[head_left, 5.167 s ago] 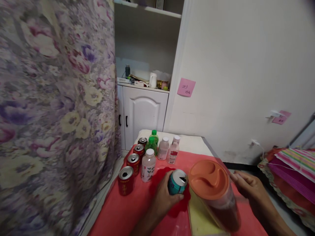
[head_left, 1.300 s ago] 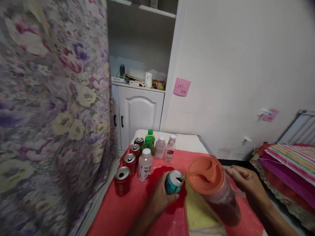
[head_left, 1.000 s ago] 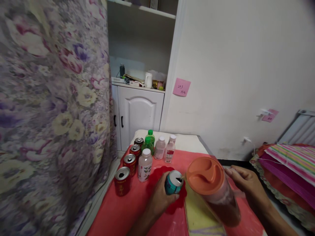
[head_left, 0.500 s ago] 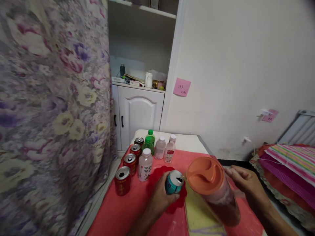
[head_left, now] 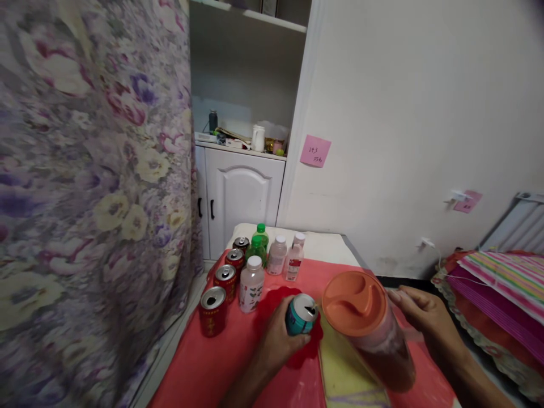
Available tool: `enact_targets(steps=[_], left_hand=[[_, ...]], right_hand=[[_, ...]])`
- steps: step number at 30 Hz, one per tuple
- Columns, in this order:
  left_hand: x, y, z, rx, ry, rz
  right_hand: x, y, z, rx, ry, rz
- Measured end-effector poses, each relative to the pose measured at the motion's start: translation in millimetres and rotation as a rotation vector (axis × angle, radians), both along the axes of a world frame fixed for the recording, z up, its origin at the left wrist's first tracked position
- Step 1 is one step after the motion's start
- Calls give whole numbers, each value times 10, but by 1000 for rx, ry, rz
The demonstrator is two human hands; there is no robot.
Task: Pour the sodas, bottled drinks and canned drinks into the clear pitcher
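My left hand (head_left: 276, 340) is wrapped around a teal drink can (head_left: 300, 324), its opened top facing up, above a red scalloped tray (head_left: 276, 300). On the right, my right hand (head_left: 420, 311) is closed at the back of a clear pitcher (head_left: 389, 357) with an orange lid (head_left: 355, 303); the handle is mostly hidden. Brown liquid with froth shows inside the tilted pitcher. Its lid leans left toward the can, and a thin stream seems to show at the can's opening. Beneath the pitcher lies a yellow cloth (head_left: 344, 368).
Several red cans (head_left: 213, 311) line the table's left side. Beside them stand a white-capped bottle (head_left: 251, 286), two green-capped bottles (head_left: 256, 252) and two pale bottles (head_left: 293, 260). A floral curtain (head_left: 93, 198) hangs left, a white cabinet (head_left: 244, 198) stands behind, and a bed (head_left: 501, 283) is at right.
Both hands, the can and the tilted pitcher hold the same positions. Only the camera view has shifted very slightly.
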State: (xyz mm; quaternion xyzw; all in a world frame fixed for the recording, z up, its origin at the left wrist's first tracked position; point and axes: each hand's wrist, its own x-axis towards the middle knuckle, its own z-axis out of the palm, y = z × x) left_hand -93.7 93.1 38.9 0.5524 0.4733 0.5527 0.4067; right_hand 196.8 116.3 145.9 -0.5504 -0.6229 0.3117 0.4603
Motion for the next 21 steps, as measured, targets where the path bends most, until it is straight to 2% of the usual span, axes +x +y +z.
enact_targets(steps=[6, 12, 21], left_hand=[[-5, 9, -14, -13, -18, -50], [-7, -3, 34, -9, -2, -47], [5, -27, 64, -11, 21, -9]], right_hand=[[-12, -12, 9, -13, 5, 15], [-18, -9, 9, 22, -20, -3], [-29, -9, -23, -15, 5, -1]])
